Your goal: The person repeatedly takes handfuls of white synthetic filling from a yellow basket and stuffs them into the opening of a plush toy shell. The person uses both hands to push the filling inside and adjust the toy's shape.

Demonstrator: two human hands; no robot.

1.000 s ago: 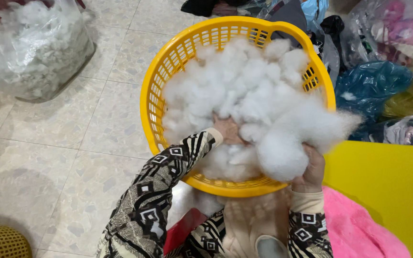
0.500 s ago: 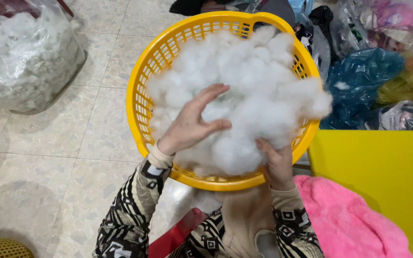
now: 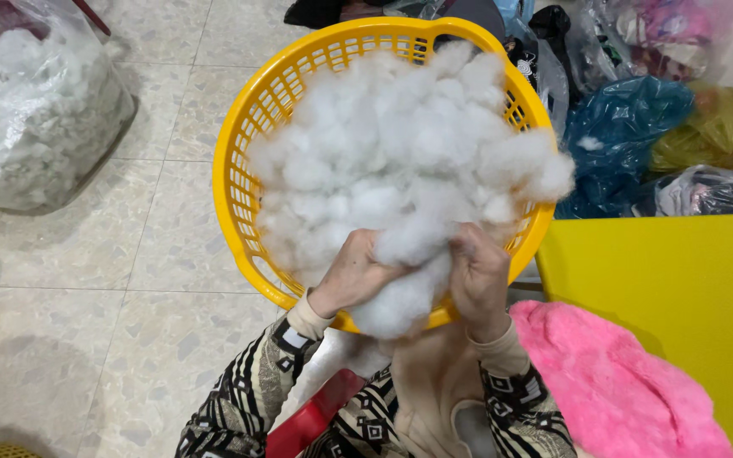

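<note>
A round yellow plastic basket (image 3: pixel 239 170) stands on the tiled floor, heaped with white fluffy stuffing (image 3: pixel 400 161). My left hand (image 3: pixel 351 273) and my right hand (image 3: pixel 478 273) both grip one clump of that stuffing at the basket's near rim, fingers dug into it from either side. The clump hangs down between them over a beige fabric piece (image 3: pixel 434 382) on my lap. My sleeves carry a black and cream pattern.
A clear bag of white stuffing (image 3: pixel 36 110) sits at the left. A pink fluffy cloth (image 3: pixel 612 382) lies on a yellow surface (image 3: pixel 680 288) at the right. Blue, yellow and clear bags (image 3: pixel 629 136) crowd the back right.
Both hands have drawn together at the basket's near rim and closed on one clump of stuffing. The left hand had lain flat on top of the heap half a second ago.
</note>
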